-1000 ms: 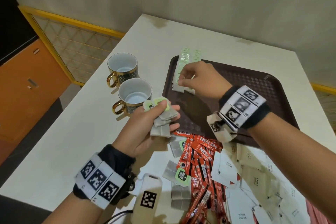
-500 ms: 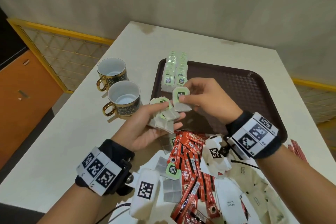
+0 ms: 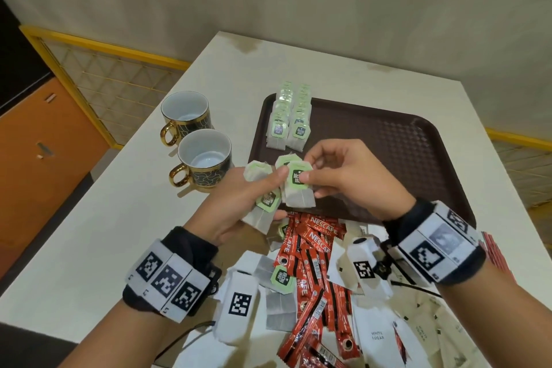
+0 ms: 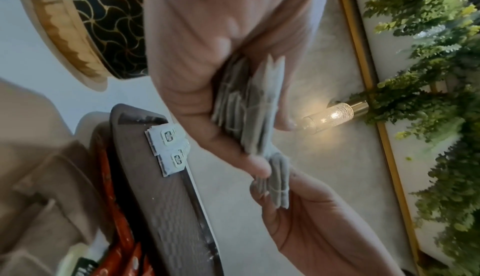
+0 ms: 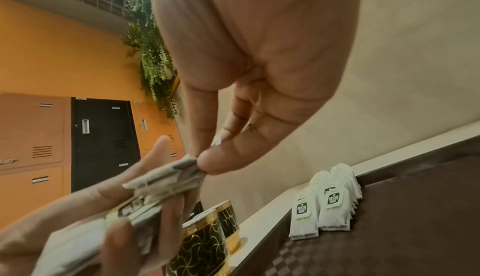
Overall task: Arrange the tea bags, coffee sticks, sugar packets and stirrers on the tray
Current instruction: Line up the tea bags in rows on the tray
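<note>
Over the near edge of the brown tray point(image 3: 388, 140), seen from the head camera, a person's left hand point(image 3: 239, 206) clutches a fanned bundle of tea bags point(image 3: 263, 200) while the right hand point(image 3: 349, 179) pinches a single tea bag point(image 3: 298, 188) by its green tag, both poised just above the counter point(image 3: 104, 218). Two neat rows of tea bags point(image 3: 288, 119) already stand at the tray's far left corner; coffee sticks point(image 3: 313, 263) and sugar packets point(image 3: 376, 334) lie in a loose heap near the person, off the tray (no stirrers can be made out for certain). Two gold-handled cups point(image 3: 197, 140) sit to the left of the tray.

From the left wrist, the left grip is curled around the grey bundle of bags point(image 4: 246, 106), with the right hand's fingers point(image 4: 285, 208) meeting its lower end; the laid rows point(image 4: 171, 149) show on the tray behind.

From the right wrist, thumb and forefinger point(image 5: 221, 159) are clenched on a corner of a bag point(image 5: 182, 169) at the top of the bundle, and the placed rows point(image 5: 327, 204) stand beyond.

The tea-bag stage appears to be in hand, with the other items unsorted. The next move likely calls for drawing this bag free without dragging its neighbours, then setting it tag-up at the near end of a row.
</note>
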### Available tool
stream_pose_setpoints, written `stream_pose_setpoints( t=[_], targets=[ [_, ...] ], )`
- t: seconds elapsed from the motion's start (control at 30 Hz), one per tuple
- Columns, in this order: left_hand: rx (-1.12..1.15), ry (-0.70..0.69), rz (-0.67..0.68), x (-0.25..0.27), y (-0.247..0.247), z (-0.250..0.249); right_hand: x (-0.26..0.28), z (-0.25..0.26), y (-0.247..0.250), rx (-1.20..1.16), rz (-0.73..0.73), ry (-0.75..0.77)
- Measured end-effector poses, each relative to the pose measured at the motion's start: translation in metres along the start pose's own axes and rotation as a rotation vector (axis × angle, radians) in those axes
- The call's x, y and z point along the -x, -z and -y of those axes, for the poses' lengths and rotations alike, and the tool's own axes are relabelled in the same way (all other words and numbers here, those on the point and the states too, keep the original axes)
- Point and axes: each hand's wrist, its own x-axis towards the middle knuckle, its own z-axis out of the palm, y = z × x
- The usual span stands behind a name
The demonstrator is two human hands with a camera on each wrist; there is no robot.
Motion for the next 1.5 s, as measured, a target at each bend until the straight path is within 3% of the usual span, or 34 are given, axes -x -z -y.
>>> stream_pose_setpoints(
  t=[0.3, 0.47, 0.6, 1.03, 1.13, 1.3, 1.5],
  targets=[
    [-0.174, -0.013, -0.097, -0.018, -0.002, 0.006, -0.023, -0.005, 0.007, 0.093, 0.036, -0.022],
    [-0.142, -0.034, -0.254, -0.025, 0.009, 0.010, -0.067, -0.017, 0.032, 0.093, -0.147, -0.178],
    [-0.127, -0.026, -0.281, -0.023, 0.016, 0.012, -0.102, -0.033, 0.045, 0.057, -0.265, -0.308],
    [-0.065, -0.013, -0.287, -0.020, 0.028, 0.009, -0.130, -0.031, 0.036, -0.039, -0.391, -0.278],
    [-0.047, -0.002, -0.286, -0.021, 0.029, 0.008, -0.123, -0.028, 0.044, 0.013, -0.358, -0.257],
    [-0.041, 0.000, -0.276, -0.020, 0.028, 0.008, -0.120, -0.025, 0.039, 0.107, -0.158, -0.321],
    [-0.046, 0.002, -0.266, -0.017, 0.031, 0.009, -0.131, -0.031, 0.031, 0.121, -0.195, -0.344]
  ],
)
